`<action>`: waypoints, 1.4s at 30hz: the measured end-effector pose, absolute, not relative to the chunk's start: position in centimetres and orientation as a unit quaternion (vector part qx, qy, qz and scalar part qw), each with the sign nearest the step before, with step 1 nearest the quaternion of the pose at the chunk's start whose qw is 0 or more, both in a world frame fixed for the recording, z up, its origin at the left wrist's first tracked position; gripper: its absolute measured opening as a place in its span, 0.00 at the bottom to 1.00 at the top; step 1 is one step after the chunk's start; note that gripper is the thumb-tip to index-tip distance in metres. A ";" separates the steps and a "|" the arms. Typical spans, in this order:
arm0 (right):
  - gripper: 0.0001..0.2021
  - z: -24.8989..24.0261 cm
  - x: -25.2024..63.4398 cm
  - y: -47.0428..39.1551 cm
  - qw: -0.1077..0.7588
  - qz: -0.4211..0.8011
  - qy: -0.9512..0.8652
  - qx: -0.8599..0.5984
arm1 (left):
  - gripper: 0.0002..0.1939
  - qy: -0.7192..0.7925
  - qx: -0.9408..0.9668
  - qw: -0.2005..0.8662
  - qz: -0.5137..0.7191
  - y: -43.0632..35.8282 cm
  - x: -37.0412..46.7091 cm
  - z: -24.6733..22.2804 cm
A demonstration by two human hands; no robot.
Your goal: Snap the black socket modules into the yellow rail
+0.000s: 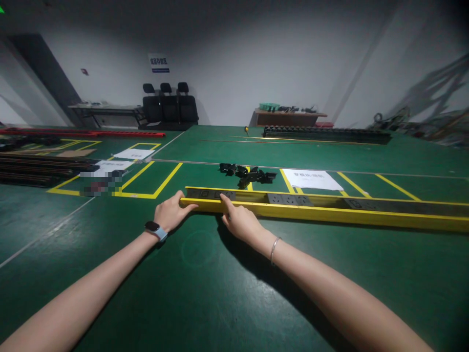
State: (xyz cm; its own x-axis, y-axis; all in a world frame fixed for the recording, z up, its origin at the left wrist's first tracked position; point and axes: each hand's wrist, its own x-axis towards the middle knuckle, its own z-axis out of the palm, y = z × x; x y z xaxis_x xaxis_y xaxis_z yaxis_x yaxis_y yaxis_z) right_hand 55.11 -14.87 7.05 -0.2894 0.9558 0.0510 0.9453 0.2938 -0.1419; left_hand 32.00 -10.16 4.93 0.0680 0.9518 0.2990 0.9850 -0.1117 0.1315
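Observation:
A long yellow power strip housing [330, 213] lies across the green table, running off the right edge of the view. Black socket modules [289, 199] sit in its open channel, with a gap between two groups. Around its left end my left hand [171, 211] is closed, thumb on the near wall and fingers at the end. My right hand [240, 221] is at the near wall, its index finger over the rim on the left socket group [208, 194]. The other right fingers are curled in and partly hidden.
Behind the housing lies a pile of black pieces [249, 175] beside a white paper sign [312, 179]. Yellow tape lines [169, 180] mark the green table [198, 293]. Dark rails [40, 168] lie at left, a black rail row [326, 135] at the back.

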 end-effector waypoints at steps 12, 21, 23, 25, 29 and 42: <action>0.29 8.2 55.4 -15.8 -0.001 0.000 -0.787 -0.617 | 0.24 -0.636 -0.747 0.007 -0.194 -10.2 32.1 4.3; 0.25 8.6 56.0 -15.7 0.043 -0.003 -0.780 -0.625 | 0.23 -0.617 -0.752 -0.027 -0.230 -10.2 32.0 4.1; 0.24 8.4 55.9 -15.3 0.065 0.028 -0.787 -0.612 | 0.22 -0.602 -0.760 -0.031 -0.242 -10.1 32.0 4.1; 0.24 8.0 55.9 -14.8 0.075 0.050 -0.786 -0.612 | 0.21 -0.596 -0.766 -0.032 -0.240 -10.1 31.9 4.0; 0.22 7.7 56.1 -14.5 0.070 0.047 -0.774 -0.627 | 0.21 -0.595 -0.770 -0.027 -0.230 -10.1 31.8 3.9; 0.17 9.0 57.5 -15.2 0.028 -0.018 -0.727 -0.686 | 0.20 -0.607 -0.762 -0.029 -0.225 -9.9 31.8 4.0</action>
State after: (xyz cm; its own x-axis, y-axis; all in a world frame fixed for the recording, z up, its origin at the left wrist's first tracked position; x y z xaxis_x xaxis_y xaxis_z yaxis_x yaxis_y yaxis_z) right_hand 57.49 -15.18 9.04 -0.0586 0.9962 0.0644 0.9982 0.0595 -0.0119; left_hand 31.77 -9.94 3.96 0.1617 0.9378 0.3071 0.9120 -0.2609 0.3165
